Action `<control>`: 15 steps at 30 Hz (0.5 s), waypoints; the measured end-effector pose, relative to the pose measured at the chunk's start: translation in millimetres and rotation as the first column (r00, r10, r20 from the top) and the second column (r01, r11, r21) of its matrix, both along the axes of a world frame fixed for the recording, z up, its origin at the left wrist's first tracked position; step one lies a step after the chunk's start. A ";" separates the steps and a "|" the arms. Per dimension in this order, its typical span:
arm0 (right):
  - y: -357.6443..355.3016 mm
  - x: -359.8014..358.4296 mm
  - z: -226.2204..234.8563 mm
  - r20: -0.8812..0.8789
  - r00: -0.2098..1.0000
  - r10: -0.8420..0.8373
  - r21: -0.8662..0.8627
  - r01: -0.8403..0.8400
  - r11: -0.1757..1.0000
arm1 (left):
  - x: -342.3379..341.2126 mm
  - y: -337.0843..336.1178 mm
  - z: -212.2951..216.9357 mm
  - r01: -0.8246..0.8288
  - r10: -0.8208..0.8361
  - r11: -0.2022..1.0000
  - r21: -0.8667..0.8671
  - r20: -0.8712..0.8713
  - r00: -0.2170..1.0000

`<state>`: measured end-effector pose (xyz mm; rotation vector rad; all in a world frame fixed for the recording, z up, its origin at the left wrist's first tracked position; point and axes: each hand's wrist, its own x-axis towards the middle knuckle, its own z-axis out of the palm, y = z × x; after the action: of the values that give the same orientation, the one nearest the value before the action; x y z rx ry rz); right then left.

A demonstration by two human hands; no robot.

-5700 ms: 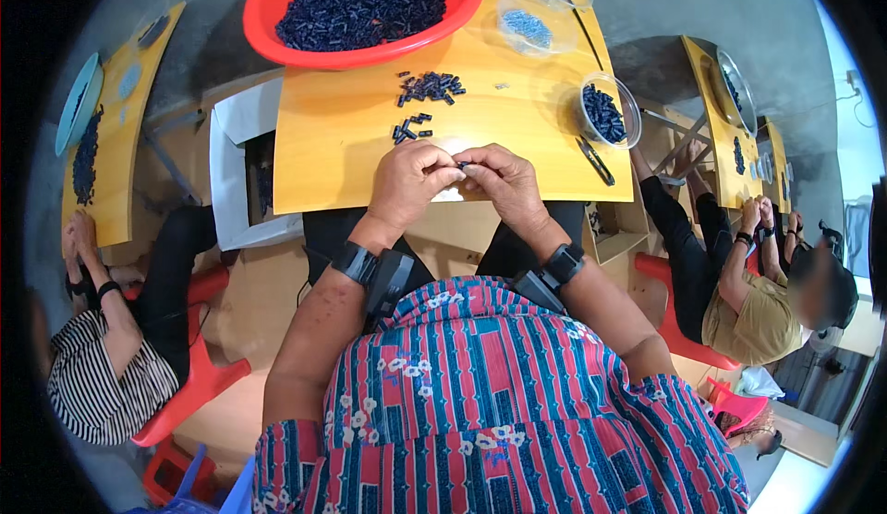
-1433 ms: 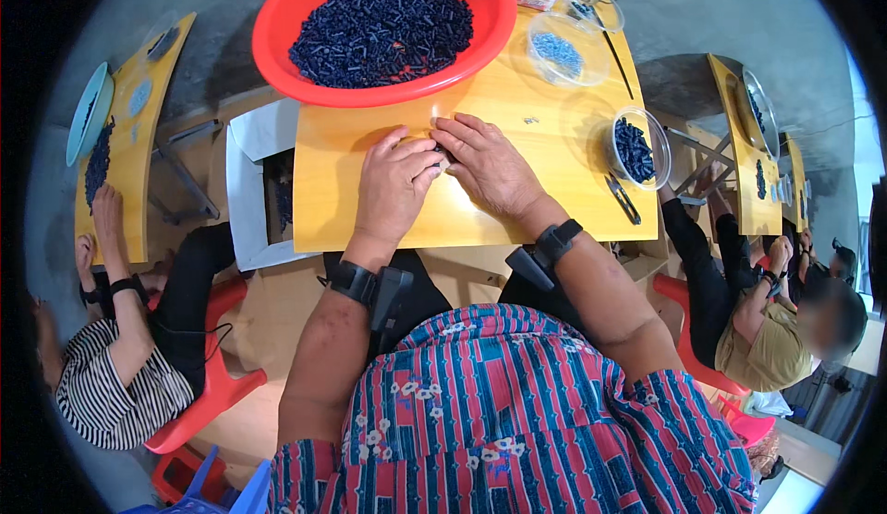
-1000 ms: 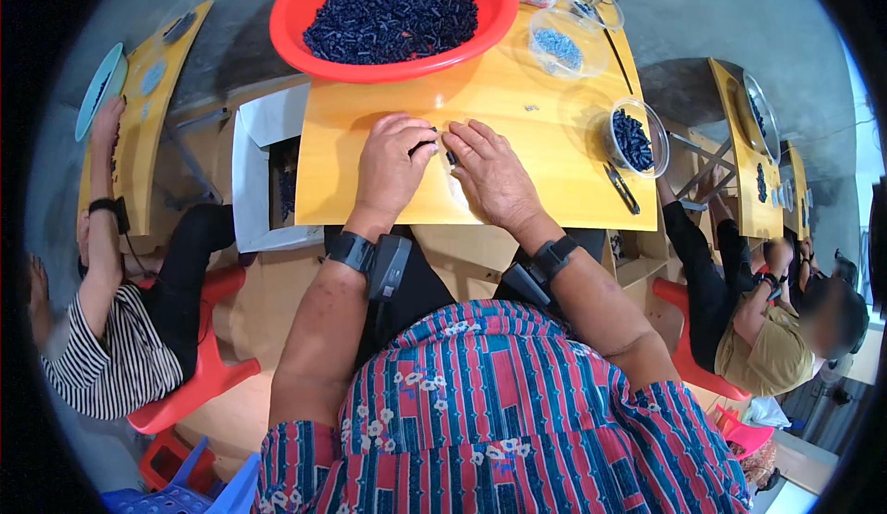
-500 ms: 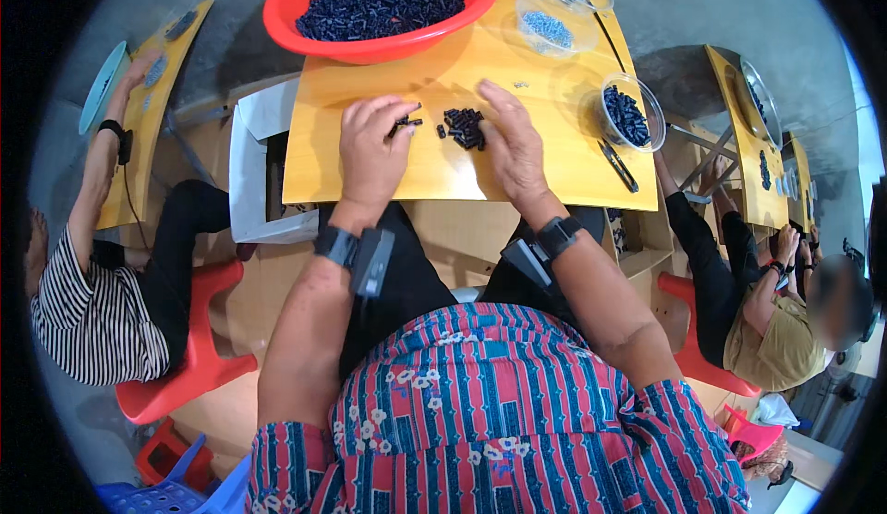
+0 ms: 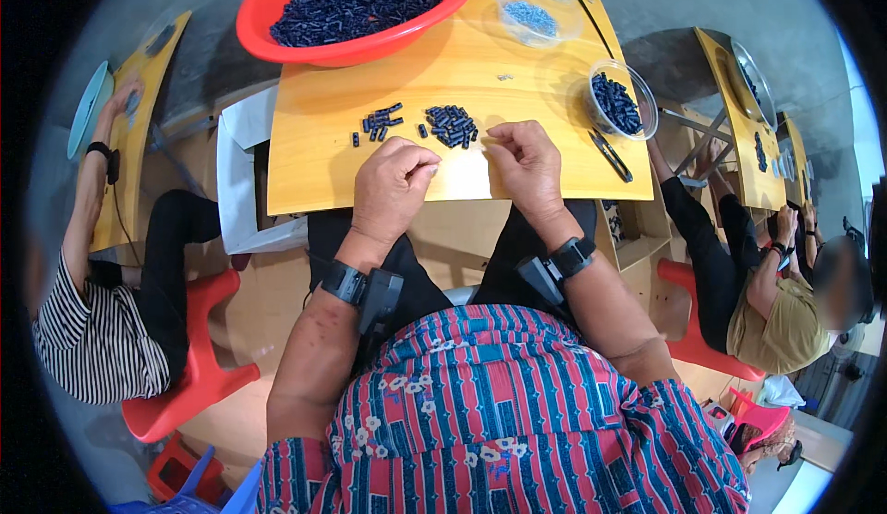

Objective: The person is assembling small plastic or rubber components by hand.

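Both of my hands are just above the near edge of the yellow table (image 5: 323,172), a short gap between them. My left hand (image 5: 395,181) is closed, thumb pressed to the curled fingers; anything held there is too small to make out. My right hand (image 5: 528,163) is likewise pinched closed, with its contents hidden. Beyond my left hand lies a loose group of small black cylindrical pieces (image 5: 379,124). A denser heap of the same black pieces (image 5: 451,128) sits to its right, close to my right fingertips. A few tiny silvery parts (image 5: 504,77) lie farther back.
A red basin (image 5: 251,26) full of black pieces stands at the back left. Clear bowls hold small silvery parts (image 5: 531,20) and black pieces (image 5: 615,103). Slim black snips (image 5: 611,157) lie at right. A white box (image 5: 236,168) stands left; people sit at neighbouring tables.
Both hands have drawn back toward me from the black pieces, and their fingers have curled closed. The left group, partly covered before, is now uncovered. The view has shifted slightly.
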<state>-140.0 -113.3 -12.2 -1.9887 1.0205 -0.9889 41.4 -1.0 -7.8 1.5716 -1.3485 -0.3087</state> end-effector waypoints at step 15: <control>5.0 7.9 16.9 -0.228 0.969 0.091 -0.118 -0.121 0.986 | 0.6 -0.2 -0.3 0.012 -0.007 0.999 -0.053 0.087 0.996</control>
<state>-132.1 -108.2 4.6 -2.2783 0.9748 -0.8069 42.0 -1.2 -8.1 1.5496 -1.4199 -0.2101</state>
